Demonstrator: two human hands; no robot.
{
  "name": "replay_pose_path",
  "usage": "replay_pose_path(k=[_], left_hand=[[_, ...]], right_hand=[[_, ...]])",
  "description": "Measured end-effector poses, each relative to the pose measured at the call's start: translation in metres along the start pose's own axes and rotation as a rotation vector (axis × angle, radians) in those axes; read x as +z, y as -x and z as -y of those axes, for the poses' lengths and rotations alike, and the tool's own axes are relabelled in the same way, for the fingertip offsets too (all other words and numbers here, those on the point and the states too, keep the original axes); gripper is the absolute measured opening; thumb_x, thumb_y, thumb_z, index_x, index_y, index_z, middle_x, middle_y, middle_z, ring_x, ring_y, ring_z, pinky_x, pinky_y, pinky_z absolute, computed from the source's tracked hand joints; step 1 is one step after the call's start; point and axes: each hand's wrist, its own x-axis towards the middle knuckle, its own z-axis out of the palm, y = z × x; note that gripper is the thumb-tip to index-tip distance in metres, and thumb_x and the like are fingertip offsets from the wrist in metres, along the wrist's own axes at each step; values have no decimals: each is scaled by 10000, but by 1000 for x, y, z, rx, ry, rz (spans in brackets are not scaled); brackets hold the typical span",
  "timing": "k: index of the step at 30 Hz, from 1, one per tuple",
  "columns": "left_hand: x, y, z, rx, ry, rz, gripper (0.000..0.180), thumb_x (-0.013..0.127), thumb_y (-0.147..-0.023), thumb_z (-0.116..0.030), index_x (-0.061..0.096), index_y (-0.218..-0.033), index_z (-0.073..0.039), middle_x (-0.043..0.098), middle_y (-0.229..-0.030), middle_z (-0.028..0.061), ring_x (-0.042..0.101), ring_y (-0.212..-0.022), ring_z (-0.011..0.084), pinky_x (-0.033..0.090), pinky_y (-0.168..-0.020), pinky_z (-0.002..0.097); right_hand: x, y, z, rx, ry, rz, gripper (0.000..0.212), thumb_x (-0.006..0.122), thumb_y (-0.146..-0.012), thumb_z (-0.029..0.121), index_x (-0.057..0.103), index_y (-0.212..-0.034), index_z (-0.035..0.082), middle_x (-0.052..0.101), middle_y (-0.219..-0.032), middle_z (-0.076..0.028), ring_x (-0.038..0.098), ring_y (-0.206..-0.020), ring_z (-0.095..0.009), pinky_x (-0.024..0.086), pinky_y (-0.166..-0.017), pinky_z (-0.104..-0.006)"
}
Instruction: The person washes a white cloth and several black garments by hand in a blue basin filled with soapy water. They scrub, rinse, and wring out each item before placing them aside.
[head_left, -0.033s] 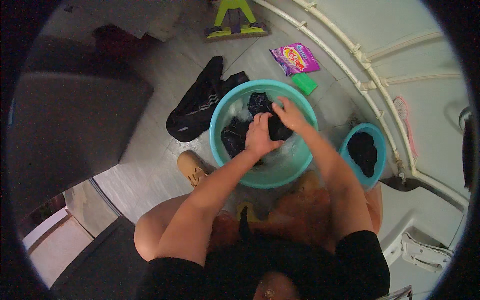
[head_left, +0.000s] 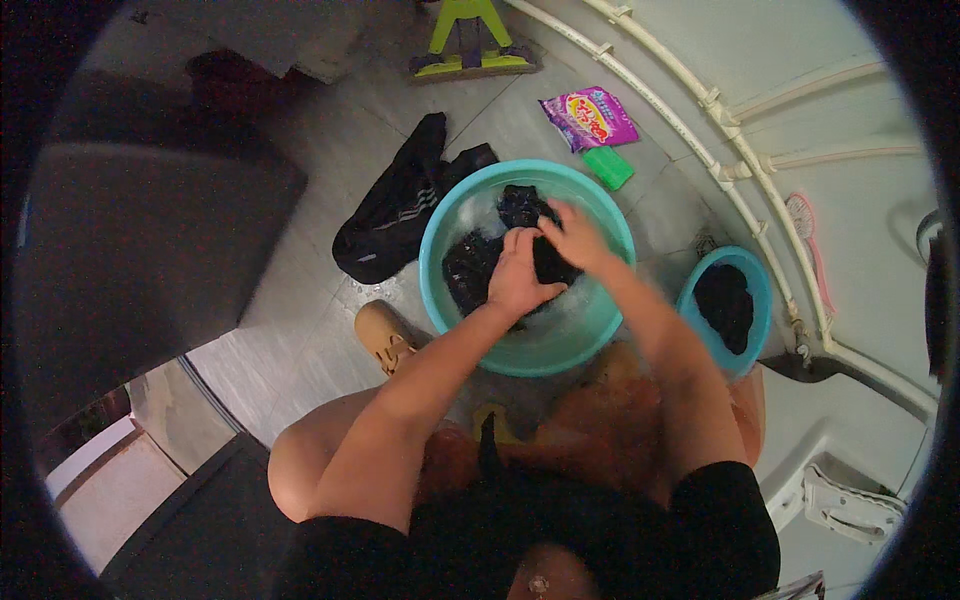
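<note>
A wide turquoise basin (head_left: pixel 440 315) of cloudy, sudsy water stands on the floor before me, with a wet black garment (head_left: pixel 468 275) bunched up inside. My left hand (head_left: pixel 518 280) presses down on the garment in the middle, its fingers bent over the cloth and its thumb out to the right. On the garment's right side, my right hand (head_left: pixel 578 243) touches the cloth with its fingertips. Motion smears those fingers, so their grip is unclear. Part of the garment lies hidden under both hands.
Dark clothing (head_left: pixel 390 215) with pale stripes lies left of the basin. Beyond it are a purple packet (head_left: pixel 590 118), a green block (head_left: pixel 608 167) and a lime-green mop head (head_left: pixel 475 65). A smaller blue basin (head_left: pixel 765 305) holds black cloth at right, near wall pipes (head_left: pixel 735 130) and a pink brush (head_left: pixel 812 250).
My right hand has shifted slightly left and down toward my left hand, over the garment. The left hand stays nearly in place.
</note>
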Motion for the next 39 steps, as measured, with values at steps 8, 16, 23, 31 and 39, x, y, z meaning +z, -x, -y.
replay_pose_path(k=[8, 16, 23, 31, 39], left_hand=[[-9, 37, 40, -252, -713, 244, 1220, 840, -521, -573, 205, -1503, -226, -37, -1566, 167, 77, -1391, 502, 164, -1106, 594], [20, -20, 98, -335, -652, 633, 694, 712, -731, -460, 530, -1296, -99, 440, -1387, 175, 394, -1282, 383, 344, -1048, 502], [19, -45, 113, -552, -336, 301, 572, 664, -756, -345, 563, -1248, -72, 636, -1126, 181, 607, -1035, 360, 467, -916, 471], [-17, -48, 59, -315, -107, -39, 612, 746, -614, -157, 594, -1203, -85, 622, -1137, 177, 599, -1041, 364, 483, -918, 431], [-1, 21, 17, -46, -70, -8, 745, 814, -630, -232, 438, -1265, -134, 511, -1182, 158, 504, -1081, 385, 439, -943, 445]], right_hand=[[43, 70, 12, -114, 570, 335, 696, 615, -838, 416, 373, -1427, 135, 290, -1484, -179, 215, -1360, -474, 243, -1063, -635], [59, 9, -39, 226, 329, 508, 387, 598, -822, 251, 610, -1158, 59, 608, -1117, -207, 584, -1052, -372, 454, -933, -487], [79, -31, -41, 54, 651, 140, 320, 514, -848, 230, 625, -1098, 65, 643, -1074, -172, 615, -991, -321, 496, -798, -456], [21, -18, -20, 152, -336, 176, 380, 447, -918, 298, 598, -1042, -28, 627, -1086, -243, 580, -1020, -440, 450, -908, -472], [27, 8, -8, -181, 345, -144, 632, 534, -914, 396, 343, -1428, 80, 355, -1442, -214, 398, -1242, -450, 382, -1004, -546]])
